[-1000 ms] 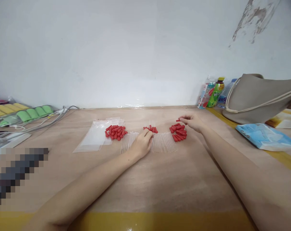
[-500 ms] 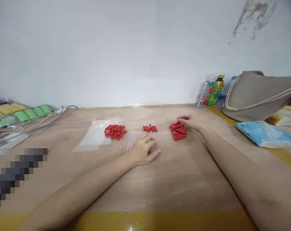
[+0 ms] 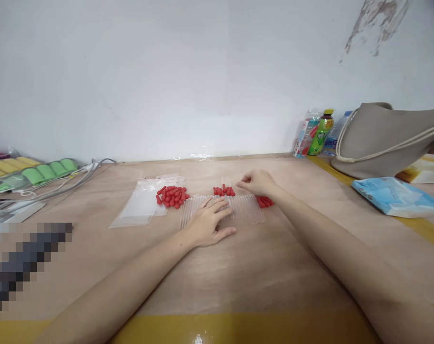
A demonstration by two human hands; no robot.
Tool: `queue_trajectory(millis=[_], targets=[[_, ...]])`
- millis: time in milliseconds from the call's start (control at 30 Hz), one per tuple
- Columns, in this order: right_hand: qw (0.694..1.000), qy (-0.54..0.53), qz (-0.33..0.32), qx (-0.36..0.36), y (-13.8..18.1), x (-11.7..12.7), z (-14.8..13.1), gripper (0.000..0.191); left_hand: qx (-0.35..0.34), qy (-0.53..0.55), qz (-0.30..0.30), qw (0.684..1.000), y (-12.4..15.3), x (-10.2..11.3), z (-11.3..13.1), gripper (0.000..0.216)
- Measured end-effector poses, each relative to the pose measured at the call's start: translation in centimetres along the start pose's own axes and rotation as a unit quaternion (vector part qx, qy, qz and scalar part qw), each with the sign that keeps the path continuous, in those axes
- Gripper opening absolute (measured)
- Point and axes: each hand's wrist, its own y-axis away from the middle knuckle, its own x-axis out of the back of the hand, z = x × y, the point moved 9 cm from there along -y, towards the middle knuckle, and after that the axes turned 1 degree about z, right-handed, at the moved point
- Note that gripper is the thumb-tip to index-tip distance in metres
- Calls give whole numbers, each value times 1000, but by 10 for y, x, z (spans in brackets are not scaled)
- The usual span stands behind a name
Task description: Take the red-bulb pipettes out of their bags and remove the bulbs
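Note:
A row of clear, thin glass tubes (image 3: 247, 210) lies side by side on the table. My left hand (image 3: 210, 223) rests over the tubes with its fingers spread and thumb apart, hiding part of the row. Beyond the row's middle is a small group of red rubber bulbs (image 3: 223, 191), with clear tube-like pieces behind them. Just right of that group my right hand (image 3: 256, 182) is pinched closed, and whatever is at its fingertips is hidden. It partly covers the red bulbs on the right (image 3: 265, 202). A larger pile of red bulbs (image 3: 172, 196) lies left of the tubes.
Clear plastic bags (image 3: 136, 205) lie left of the larger pile. Cables (image 3: 79, 177) and green-and-yellow packs (image 3: 52, 170) are farther left. Bottles (image 3: 320, 133), a grey bag (image 3: 389, 141) and a blue packet (image 3: 399, 197) stand or lie at the right. A wall rises behind.
My right hand has moved left from the right-hand bulbs to beside the middle group, its fingers pinched. My left hand has stayed nearly still on the tubes.

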Motion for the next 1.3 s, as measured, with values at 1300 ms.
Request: queue_trajectory(millis=[1300], targets=[[911,57,267,310,118,15,-51,17,-67,-182,184,963,0,17,12,20]])
